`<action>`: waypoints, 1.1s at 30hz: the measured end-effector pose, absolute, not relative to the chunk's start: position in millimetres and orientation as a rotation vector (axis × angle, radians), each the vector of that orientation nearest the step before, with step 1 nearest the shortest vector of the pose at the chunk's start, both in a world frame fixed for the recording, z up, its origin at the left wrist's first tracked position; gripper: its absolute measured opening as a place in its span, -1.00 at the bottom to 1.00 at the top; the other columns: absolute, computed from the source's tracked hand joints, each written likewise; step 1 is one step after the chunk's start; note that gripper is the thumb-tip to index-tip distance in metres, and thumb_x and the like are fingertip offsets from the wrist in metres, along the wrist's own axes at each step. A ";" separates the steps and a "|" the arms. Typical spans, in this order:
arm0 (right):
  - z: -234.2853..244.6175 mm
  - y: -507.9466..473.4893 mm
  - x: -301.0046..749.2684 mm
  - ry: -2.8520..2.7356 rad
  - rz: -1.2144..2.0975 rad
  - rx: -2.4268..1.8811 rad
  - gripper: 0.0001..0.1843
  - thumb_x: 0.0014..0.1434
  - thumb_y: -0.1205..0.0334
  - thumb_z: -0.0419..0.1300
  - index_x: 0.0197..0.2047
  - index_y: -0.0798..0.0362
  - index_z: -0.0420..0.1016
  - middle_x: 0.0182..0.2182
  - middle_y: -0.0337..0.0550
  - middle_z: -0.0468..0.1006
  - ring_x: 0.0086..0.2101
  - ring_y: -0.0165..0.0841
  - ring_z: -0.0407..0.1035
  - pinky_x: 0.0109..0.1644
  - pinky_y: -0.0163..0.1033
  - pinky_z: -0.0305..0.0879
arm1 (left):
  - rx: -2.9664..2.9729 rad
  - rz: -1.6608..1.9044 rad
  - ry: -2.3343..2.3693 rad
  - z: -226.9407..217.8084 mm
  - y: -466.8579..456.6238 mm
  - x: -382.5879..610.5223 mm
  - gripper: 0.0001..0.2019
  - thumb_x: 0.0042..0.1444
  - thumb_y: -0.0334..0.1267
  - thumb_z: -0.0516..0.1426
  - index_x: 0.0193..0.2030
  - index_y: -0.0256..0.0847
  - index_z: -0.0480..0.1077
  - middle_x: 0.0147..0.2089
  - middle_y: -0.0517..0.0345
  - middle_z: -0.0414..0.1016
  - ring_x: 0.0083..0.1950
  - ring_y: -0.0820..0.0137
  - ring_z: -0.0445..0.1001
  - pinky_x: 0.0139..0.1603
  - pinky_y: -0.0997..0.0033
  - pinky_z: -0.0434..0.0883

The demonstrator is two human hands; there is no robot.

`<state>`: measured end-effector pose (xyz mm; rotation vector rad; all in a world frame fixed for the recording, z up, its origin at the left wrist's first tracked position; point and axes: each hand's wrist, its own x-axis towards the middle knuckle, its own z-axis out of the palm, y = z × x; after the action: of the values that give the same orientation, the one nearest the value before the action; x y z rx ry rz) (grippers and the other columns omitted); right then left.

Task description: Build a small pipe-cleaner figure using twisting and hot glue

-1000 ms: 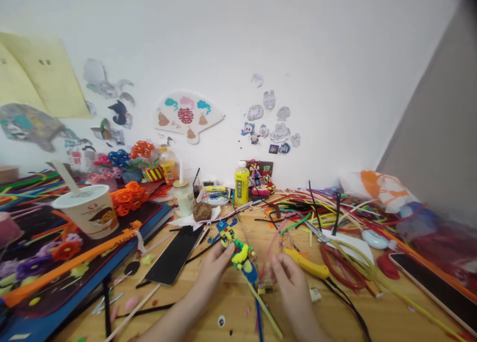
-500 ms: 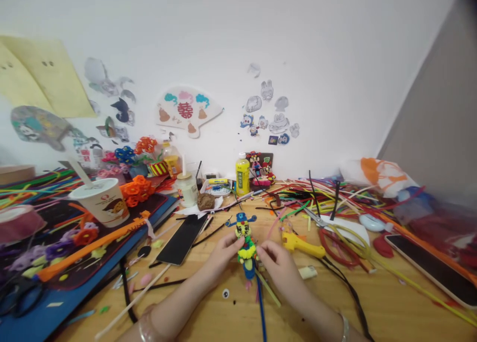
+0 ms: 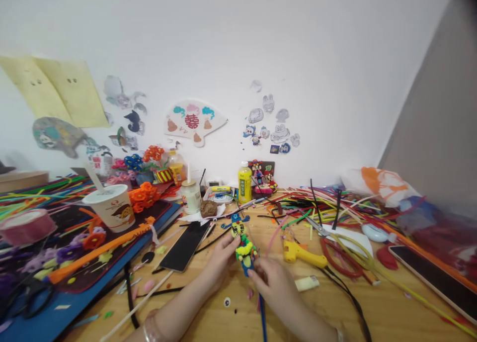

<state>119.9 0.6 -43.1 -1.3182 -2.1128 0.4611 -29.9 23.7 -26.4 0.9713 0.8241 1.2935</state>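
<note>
A small pipe-cleaner figure [image 3: 242, 242] in blue, yellow, green and red stands upright near the middle of the wooden table [image 3: 372, 312]. My left hand [image 3: 220, 262] is closed on its left side at the green and red collar. My right hand [image 3: 274, 285] pinches the lower blue part of the figure, where blue and yellow-green stems run down toward me. A yellow glue gun [image 3: 301, 254] lies just right of my right hand. A googly eye [image 3: 227, 301] rests on the table below my left hand.
Loose pipe cleaners [image 3: 335, 208] cover the right back of the table, with scissors [image 3: 316, 225] and a tablet [image 3: 432, 277]. A paper cup [image 3: 110, 208] and pipe-cleaner flowers [image 3: 143, 195] sit on a dark board at left. A yellow bottle [image 3: 245, 183] stands by the wall.
The figure has been raised upright and brought between both hands. My right hand moved left from the table onto its lower part. The view shifted slightly.
</note>
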 end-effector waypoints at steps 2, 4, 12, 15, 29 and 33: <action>-42.5 1.4 120.4 -2.128 0.440 -1.339 -0.84 0.10 0.22 0.07 -0.40 0.09 0.43 -0.50 -0.18 0.48 -0.44 -0.34 0.32 -0.41 -0.34 0.04 | 0.989 1.311 0.829 -28.3 25.2 -31.8 -0.83 -0.03 -0.18 0.19 -0.39 -0.25 0.42 -0.41 0.15 0.48 -0.40 0.44 0.43 -0.35 0.49 0.33; -40.6 2.1 121.7 -2.147 0.417 -1.354 -0.84 0.11 0.23 0.06 -0.37 0.08 0.44 -0.48 -0.17 0.49 -0.42 -0.33 0.34 -0.38 -0.34 0.07 | 1.007 1.335 0.849 -29.3 28.6 -35.9 -0.82 -0.03 -0.18 0.19 -0.33 -0.24 0.43 -0.36 0.14 0.50 -0.35 0.42 0.44 -0.30 0.47 0.33; -33.6 2.0 125.3 -2.217 0.355 -1.367 -0.83 0.08 0.38 0.04 -0.34 0.07 0.45 -0.38 -0.14 0.54 -0.30 -0.31 0.38 -0.24 -0.32 0.13 | 1.143 1.365 0.971 -25.7 45.6 -52.5 -0.67 -0.25 -0.17 0.30 -0.30 -0.28 0.48 -0.33 0.07 0.54 -0.27 0.30 0.46 -0.14 0.38 0.31; -36.3 4.2 126.4 -2.210 0.336 -1.341 -0.82 0.09 0.39 0.03 -0.35 0.06 0.44 -0.38 -0.15 0.53 -0.31 -0.33 0.38 -0.25 -0.33 0.13 | 1.156 1.333 1.040 -26.8 45.8 -50.5 -0.65 -0.28 -0.13 0.31 -0.33 -0.31 0.48 -0.39 0.03 0.55 -0.32 0.25 0.47 -0.22 0.33 0.34; -38.1 6.2 128.5 -2.258 0.231 -1.303 -0.81 0.12 0.38 -0.01 -0.35 0.07 0.43 -0.40 -0.13 0.52 -0.34 -0.32 0.36 -0.27 -0.30 0.12 | 1.216 1.352 1.127 -37.6 43.0 -53.1 -0.70 -0.27 -0.30 0.31 -0.32 -0.29 0.46 -0.29 0.03 0.52 -0.17 0.26 0.43 -0.12 0.40 0.28; -37.6 4.0 126.6 -2.255 0.202 -1.312 -0.81 0.12 0.39 -0.01 -0.37 0.08 0.43 -0.42 -0.14 0.51 -0.36 -0.33 0.35 -0.30 -0.31 0.10 | 1.165 1.360 1.121 -37.2 44.3 -51.9 -0.75 -0.28 -0.35 0.31 -0.37 -0.25 0.47 -0.37 0.12 0.52 -0.22 0.29 0.41 -0.17 0.46 0.27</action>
<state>126.6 4.0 -37.6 -1.3115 -2.2547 0.2019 -51.9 44.3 -37.2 1.1645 1.1209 1.3597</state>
